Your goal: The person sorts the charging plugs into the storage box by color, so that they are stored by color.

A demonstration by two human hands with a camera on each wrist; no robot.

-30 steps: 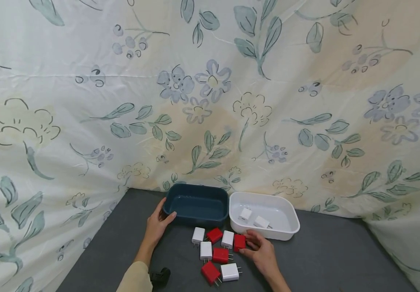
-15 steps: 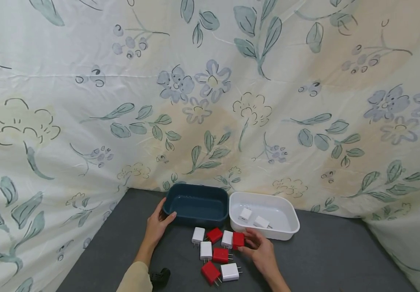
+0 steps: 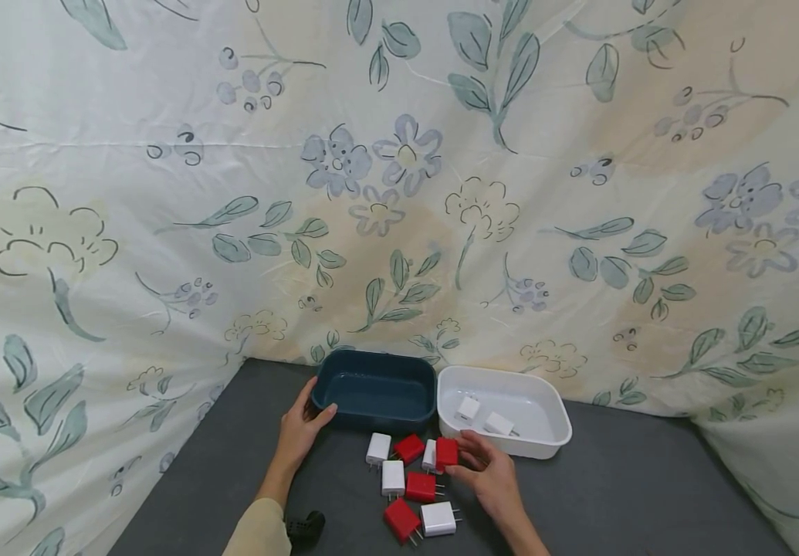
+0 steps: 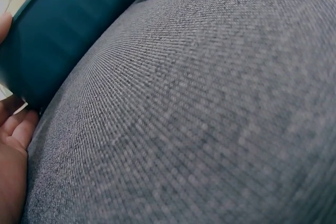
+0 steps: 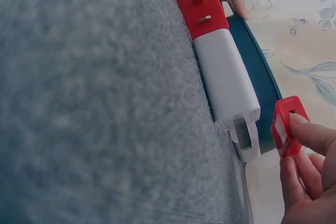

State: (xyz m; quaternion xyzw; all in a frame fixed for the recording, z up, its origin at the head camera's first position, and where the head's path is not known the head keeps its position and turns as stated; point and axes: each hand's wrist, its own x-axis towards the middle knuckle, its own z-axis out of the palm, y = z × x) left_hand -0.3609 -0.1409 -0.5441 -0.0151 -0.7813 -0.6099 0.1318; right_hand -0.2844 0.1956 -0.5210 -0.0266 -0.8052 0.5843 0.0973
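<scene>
My right hand (image 3: 492, 475) pinches a red charger plug (image 3: 446, 453) between thumb and fingers. In the right wrist view this charger (image 5: 283, 129) is raised off the cloth. It partly covers a white charger plug (image 3: 429, 455) in the head view. At the left end of a dark blue container (image 3: 374, 422), my left hand (image 3: 296, 428) grips the corner, thumb at the front rim and fingers along the outer side. Other red charger plugs (image 3: 421, 486) and white charger plugs (image 3: 438, 518) lie loose in front of the containers.
A white container (image 3: 534, 446) stands right beside the dark blue one, with two white chargers (image 3: 499, 423) inside. A small black object (image 3: 306, 527) is by the left sleeve. Behind the dark grey tabletop (image 3: 614, 479) hangs a floral cloth (image 3: 385, 255).
My right hand has moved the red charger left and slightly up, so it now overlaps the white charger beside it. The left hand stays on the dark blue container.
</scene>
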